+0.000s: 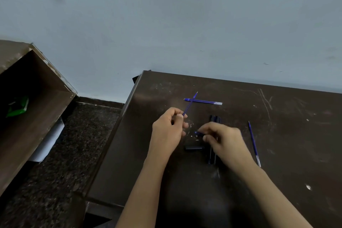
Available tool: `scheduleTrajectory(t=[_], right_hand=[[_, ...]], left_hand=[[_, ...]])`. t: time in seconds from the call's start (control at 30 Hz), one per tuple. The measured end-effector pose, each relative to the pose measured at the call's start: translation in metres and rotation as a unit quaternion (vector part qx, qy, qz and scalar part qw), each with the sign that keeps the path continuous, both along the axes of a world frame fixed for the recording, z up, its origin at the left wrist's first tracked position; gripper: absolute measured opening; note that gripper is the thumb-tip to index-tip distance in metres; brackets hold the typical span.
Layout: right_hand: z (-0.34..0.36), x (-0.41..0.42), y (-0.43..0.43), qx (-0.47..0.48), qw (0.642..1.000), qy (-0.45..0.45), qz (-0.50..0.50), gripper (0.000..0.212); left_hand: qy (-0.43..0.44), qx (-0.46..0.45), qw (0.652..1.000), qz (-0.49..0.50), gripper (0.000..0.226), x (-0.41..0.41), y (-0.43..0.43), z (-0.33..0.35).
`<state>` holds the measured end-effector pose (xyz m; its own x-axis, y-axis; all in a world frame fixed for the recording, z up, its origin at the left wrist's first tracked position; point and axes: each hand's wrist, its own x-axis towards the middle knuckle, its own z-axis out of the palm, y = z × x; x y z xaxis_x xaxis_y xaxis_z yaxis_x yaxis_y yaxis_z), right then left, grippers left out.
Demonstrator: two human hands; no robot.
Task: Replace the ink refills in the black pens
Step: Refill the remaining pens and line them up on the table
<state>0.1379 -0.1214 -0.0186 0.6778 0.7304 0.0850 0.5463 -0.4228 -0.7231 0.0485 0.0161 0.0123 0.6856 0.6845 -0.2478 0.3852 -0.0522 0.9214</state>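
Note:
My left hand (pixel 167 131) pinches a blue ink refill (pixel 190 103) that points up and away, tip high. My right hand (pixel 222 138) is closed on a small dark pen part (pixel 199 132) with a blue glint at its end. Under and behind that hand lie black pens (pixel 214 119) side by side, partly hidden. A short black pen piece (pixel 194 147) rests flat between my hands. Two blue refills (pixel 203 101) lie together farther back. One more blue refill (pixel 254 143) lies to the right of my right hand.
The dark scratched table (pixel 277 116) stands against a pale wall (pixel 166 33); its left edge drops to a speckled floor (pixel 64 153). A brown cabinet (pixel 37 98) with a green packet (pixel 17 106) inside stands at the left.

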Motion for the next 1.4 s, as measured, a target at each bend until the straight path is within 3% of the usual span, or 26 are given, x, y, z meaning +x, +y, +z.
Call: scheduleTrajectory(t=[0.17, 0.43, 0.5, 0.57, 0.67, 0.7, 1.0, 1.03, 1.1, 1.17, 1.2, 1.33, 1.4], right_hand=[[0.002, -0.001, 0.016, -0.141, 0.985, -0.032, 0.089, 0.024], [-0.003, -0.003, 0.021, -0.187, 0.977, -0.034, 0.092, 0.024], [0.000, -0.002, 0.021, -0.135, 0.990, 0.004, 0.038, 0.022], [0.009, -0.003, 0.021, -0.033, 0.993, 0.102, -0.052, 0.019], [0.024, -0.005, 0.029, 0.130, 0.923, 0.338, -0.130, 0.020], [0.027, -0.004, 0.033, 0.155, 0.902, 0.380, -0.137, 0.020], [0.057, 0.034, 0.065, 0.246, 0.833, 0.465, -0.173, 0.010], [0.062, 0.046, 0.068, 0.267, 0.834, 0.449, -0.178, 0.010], [0.066, 0.068, 0.072, 0.257, 0.895, 0.318, -0.181, 0.011], [0.056, 0.081, 0.075, 0.168, 0.966, 0.124, -0.154, 0.013], [0.048, 0.084, 0.077, 0.111, 0.984, 0.056, -0.126, 0.013], [0.004, 0.081, 0.075, -0.098, 0.991, -0.091, -0.017, 0.014], [-0.014, 0.078, 0.070, -0.149, 0.984, -0.099, -0.008, 0.012]], left_hand=[[0.003, -0.009, 1.000, 0.008, 0.016, 0.001, 0.001, 0.000], [0.000, -0.026, 1.000, 0.009, 0.016, 0.001, 0.000, 0.001], [0.002, -0.031, 0.999, 0.008, 0.016, 0.001, 0.000, 0.002], [0.004, -0.039, 0.999, 0.004, 0.015, 0.001, 0.000, 0.003], [0.005, -0.055, 0.998, -0.022, 0.013, 0.001, -0.002, 0.004], [0.006, -0.062, 0.998, -0.032, 0.013, 0.001, -0.004, 0.004], [-0.006, -0.086, 0.996, -0.009, 0.015, 0.003, -0.006, 0.005], [-0.007, -0.085, 0.996, 0.003, 0.015, 0.003, -0.005, 0.005], [-0.010, -0.079, 0.997, 0.020, 0.014, 0.002, -0.003, 0.005], [-0.015, -0.078, 0.996, 0.025, 0.015, 0.002, -0.002, 0.005], [-0.015, -0.076, 0.997, 0.025, 0.015, 0.002, -0.002, 0.005], [-0.007, -0.059, 0.998, 0.023, 0.016, 0.004, -0.003, 0.004], [-0.003, -0.054, 0.998, 0.020, 0.016, 0.005, -0.004, 0.004]])
